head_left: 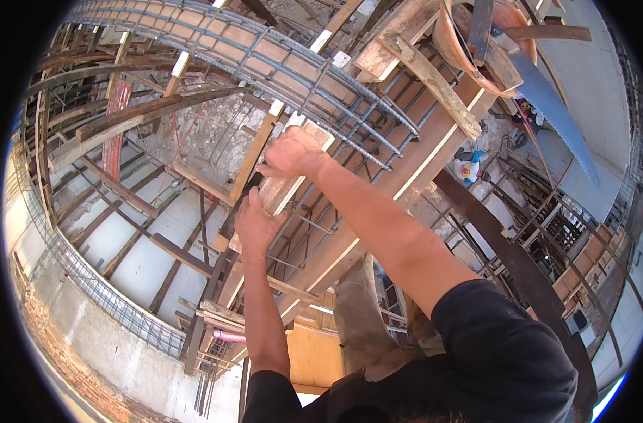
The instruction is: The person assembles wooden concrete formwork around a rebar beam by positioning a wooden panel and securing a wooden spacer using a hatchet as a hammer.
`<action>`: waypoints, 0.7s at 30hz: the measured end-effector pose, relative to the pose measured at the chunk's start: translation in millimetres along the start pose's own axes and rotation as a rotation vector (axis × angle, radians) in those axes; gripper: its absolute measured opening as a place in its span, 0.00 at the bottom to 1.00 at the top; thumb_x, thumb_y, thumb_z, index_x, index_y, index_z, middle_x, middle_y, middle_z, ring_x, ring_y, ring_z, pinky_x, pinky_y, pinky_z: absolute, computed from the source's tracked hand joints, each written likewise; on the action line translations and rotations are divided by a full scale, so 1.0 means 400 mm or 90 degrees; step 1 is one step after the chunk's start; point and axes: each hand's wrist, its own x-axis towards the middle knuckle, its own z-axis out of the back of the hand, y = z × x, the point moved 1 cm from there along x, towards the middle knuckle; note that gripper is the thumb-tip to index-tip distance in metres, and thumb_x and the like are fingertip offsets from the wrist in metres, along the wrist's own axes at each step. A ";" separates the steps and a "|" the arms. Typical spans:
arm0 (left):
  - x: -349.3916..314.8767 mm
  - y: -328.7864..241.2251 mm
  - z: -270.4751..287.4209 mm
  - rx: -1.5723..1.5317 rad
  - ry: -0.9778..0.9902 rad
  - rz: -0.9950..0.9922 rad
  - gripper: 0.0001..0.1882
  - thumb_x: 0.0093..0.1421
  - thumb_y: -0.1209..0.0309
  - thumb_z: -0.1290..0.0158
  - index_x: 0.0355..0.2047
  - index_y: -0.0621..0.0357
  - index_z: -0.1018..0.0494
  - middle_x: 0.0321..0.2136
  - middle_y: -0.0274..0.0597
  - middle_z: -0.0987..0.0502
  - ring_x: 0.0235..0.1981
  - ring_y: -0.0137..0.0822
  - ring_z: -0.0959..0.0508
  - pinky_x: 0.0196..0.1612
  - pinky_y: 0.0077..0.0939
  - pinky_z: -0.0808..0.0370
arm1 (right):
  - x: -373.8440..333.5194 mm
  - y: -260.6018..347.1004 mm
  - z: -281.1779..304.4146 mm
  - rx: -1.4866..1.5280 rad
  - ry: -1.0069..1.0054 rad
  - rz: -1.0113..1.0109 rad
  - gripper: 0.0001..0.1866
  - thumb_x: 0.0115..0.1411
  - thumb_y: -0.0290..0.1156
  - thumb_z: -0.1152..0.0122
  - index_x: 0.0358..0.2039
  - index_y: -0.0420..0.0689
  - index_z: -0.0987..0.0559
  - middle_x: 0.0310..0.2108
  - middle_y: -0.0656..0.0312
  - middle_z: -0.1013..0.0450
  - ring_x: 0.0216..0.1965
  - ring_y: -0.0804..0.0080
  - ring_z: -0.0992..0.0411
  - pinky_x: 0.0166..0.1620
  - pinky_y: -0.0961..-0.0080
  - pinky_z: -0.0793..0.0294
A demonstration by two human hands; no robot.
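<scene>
A short wooden board (318, 134) lies across the timber formwork (378, 211), close to the end of a rebar cage (321, 92). My right hand (291, 152) is closed over its upper part, fingers curled round the far edge. Lower down, my left hand (256, 225) grips the same board, the thumb on its right side and the fingers on its left. The palms and the board's underside are hidden. Just left of the right hand, an upright timber batten (254, 158) leans toward the cage.
At the upper right, an orange bucket (452, 42) holds a handsaw with a blue blade (557, 106). A rough plank (434, 81) crosses the formwork below it. Scaffold timbers (159, 109) stand over a drop at left. A person (469, 168) is far below at right.
</scene>
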 end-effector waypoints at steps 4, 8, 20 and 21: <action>0.002 0.031 0.026 -0.029 0.035 -0.039 0.49 0.45 0.54 0.26 0.65 0.57 0.34 0.51 0.56 0.21 0.53 0.58 0.21 0.57 0.50 0.26 | -0.005 -0.030 0.003 -0.006 0.041 -0.071 0.30 0.68 0.60 0.49 0.34 0.47 0.11 0.36 0.56 0.15 0.43 0.58 0.17 0.47 0.60 0.23; -0.002 0.214 0.057 -0.242 0.039 0.041 0.32 0.60 0.50 0.34 0.56 0.60 0.23 0.47 0.54 0.16 0.51 0.48 0.18 0.57 0.38 0.24 | 0.050 -0.021 -0.017 -0.058 0.045 -0.095 0.32 0.69 0.60 0.52 0.33 0.45 0.11 0.37 0.55 0.15 0.44 0.58 0.17 0.50 0.59 0.25; -0.050 0.293 -0.133 -1.026 -0.117 0.242 0.26 0.66 0.53 0.38 0.44 0.70 0.17 0.41 0.44 0.15 0.42 0.35 0.18 0.49 0.31 0.22 | 0.045 -0.015 -0.002 -0.097 0.070 -0.130 0.31 0.68 0.62 0.54 0.40 0.51 0.11 0.40 0.54 0.15 0.48 0.55 0.19 0.55 0.57 0.28; -0.049 0.313 -0.147 -1.088 -0.209 0.308 0.22 0.65 0.56 0.38 0.39 0.70 0.16 0.39 0.44 0.15 0.40 0.35 0.18 0.48 0.32 0.21 | 0.057 0.009 0.007 -0.104 0.076 -0.123 0.31 0.69 0.63 0.54 0.40 0.52 0.11 0.40 0.55 0.15 0.48 0.56 0.19 0.55 0.58 0.28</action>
